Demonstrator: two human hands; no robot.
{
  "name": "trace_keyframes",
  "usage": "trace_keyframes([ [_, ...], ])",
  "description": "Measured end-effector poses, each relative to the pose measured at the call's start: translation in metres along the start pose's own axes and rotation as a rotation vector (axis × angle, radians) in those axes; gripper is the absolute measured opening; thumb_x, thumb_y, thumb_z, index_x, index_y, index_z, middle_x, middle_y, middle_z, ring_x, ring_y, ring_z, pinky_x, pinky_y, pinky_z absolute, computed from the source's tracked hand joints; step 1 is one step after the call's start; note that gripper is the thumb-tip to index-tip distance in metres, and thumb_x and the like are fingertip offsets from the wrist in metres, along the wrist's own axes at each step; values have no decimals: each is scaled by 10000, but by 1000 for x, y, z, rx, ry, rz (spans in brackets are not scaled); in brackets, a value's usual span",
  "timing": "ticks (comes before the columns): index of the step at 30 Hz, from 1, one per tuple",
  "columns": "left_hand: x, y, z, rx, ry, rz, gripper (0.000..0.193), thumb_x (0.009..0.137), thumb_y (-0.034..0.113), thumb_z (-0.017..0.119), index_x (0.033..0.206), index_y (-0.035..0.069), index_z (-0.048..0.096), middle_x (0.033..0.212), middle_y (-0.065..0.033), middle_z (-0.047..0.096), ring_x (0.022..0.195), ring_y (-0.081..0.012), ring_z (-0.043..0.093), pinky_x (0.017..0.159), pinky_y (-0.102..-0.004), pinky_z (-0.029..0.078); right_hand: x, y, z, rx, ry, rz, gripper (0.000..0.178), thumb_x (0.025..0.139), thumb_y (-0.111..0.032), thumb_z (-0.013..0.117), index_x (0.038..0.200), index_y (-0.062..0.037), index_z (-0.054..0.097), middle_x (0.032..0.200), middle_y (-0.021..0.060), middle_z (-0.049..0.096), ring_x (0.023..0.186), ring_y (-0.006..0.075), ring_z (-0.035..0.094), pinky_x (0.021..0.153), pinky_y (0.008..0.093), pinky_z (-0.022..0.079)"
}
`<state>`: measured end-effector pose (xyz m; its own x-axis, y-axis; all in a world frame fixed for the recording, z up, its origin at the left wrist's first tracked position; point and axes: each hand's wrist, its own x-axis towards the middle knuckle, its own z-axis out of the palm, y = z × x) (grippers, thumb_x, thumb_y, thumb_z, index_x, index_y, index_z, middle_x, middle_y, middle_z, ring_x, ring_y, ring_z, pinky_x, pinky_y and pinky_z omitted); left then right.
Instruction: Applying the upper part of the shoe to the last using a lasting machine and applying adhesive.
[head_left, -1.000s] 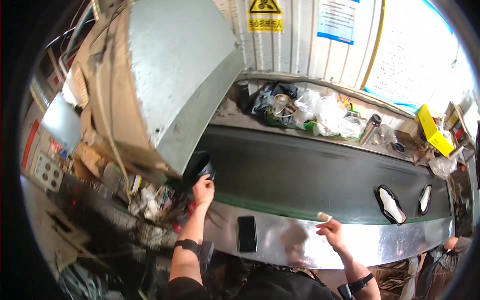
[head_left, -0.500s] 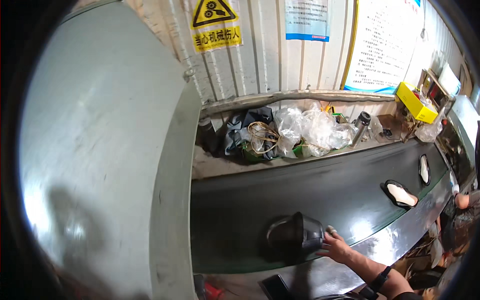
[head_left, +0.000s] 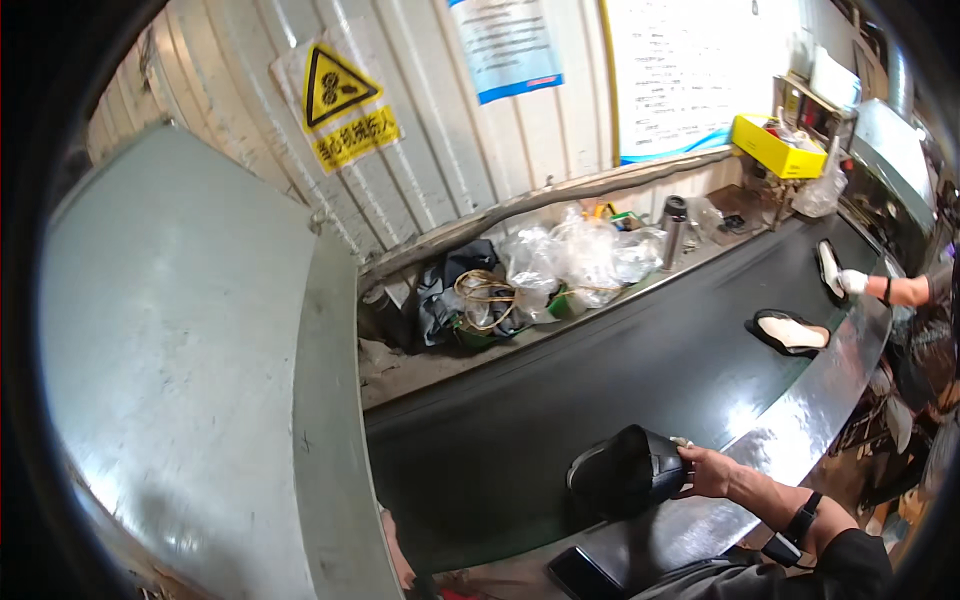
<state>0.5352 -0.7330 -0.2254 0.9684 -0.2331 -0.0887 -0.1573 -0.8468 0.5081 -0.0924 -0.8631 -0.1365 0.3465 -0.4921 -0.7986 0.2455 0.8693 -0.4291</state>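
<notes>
My right hand [head_left: 708, 470] reaches in from the lower right and grips the heel end of a black leather shoe upper [head_left: 655, 470]. The upper is tilted over the dark conveyor belt [head_left: 500, 400], its rounded toe to the left; whether it touches the belt I cannot tell. A strip of my left arm or hand [head_left: 395, 552] shows at the edge of the grey metal panel, its fingers hidden. Farther right along the belt lie a black shoe with a pale inside [head_left: 790, 331] and a second such shoe [head_left: 828, 268]. A co-worker's white-gloved hand [head_left: 852, 281] touches that second shoe.
The large grey panel [head_left: 190, 350] fills the left side. Behind the belt, a ledge carries plastic bags [head_left: 575, 262], coiled cord [head_left: 485, 300] and a steel flask [head_left: 674, 230]. A yellow box [head_left: 776, 147] stands far right. A dark phone-like slab [head_left: 583, 574] lies near me.
My view has shifted and tilted. My right hand now has a firmer hold on the shoe upper, which is tipped up more. A co-worker's gloved hand has reached the far shoe. Skin shows beside the panel.
</notes>
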Motion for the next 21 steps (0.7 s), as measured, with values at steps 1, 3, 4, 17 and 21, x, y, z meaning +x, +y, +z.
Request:
trace_keyframes([
  [1, -18, 6, -3, -11, -10, 20, 819, 672, 241, 849, 1386, 40, 502, 1324, -246, 569, 1207, -434, 542, 1082, -475, 408, -12, 7, -8, 14, 2, -10, 481, 1016, -358, 561, 1467, -331, 398, 1432, 89, 473, 1317, 349, 467, 1073, 713, 290],
  [3, -61, 10, -22, 18, -69, 106, 836, 597, 188, 865, 1336, 78, 492, 1334, -253, 510, 1310, -446, 417, 1139, -510, 310, -37, 23, -27, 181, -32, 4, 617, 1008, -198, 585, 1500, -413, 281, 1473, 93, 440, 1362, 374, 431, 1067, 780, 247],
  [4, -72, -10, -22, 74, 47, 273, 793, 602, 152, 841, 1317, 95, 504, 1329, -255, 497, 1277, -452, 426, 1110, -529, 328, -41, 29, -41, 237, -148, -21, 725, 999, -113, 580, 1513, -446, 193, 1472, 91, 440, 1371, 382, 421, 1082, 775, 255],
  [17, -432, 123, -30, -251, -240, 1470, 537, 605, 57, 728, 1134, 102, 645, 1330, -193, 497, 1254, -414, 440, 1071, -537, 378, -85, 56, -157, 417, -180, -337, 443, 1004, -344, 567, 1385, -136, 474, 1360, 105, 553, 1252, 315, 546, 968, 608, 513],
  [21, -519, 95, -6, -197, -377, 1788, 447, 691, 133, 719, 1133, 149, 650, 1341, -156, 499, 1254, -346, 442, 1084, -542, 367, -108, 58, -187, 630, -184, -274, 499, 978, -368, 605, 1350, -50, 509, 1343, 139, 571, 1229, 322, 565, 1026, 545, 502],
])
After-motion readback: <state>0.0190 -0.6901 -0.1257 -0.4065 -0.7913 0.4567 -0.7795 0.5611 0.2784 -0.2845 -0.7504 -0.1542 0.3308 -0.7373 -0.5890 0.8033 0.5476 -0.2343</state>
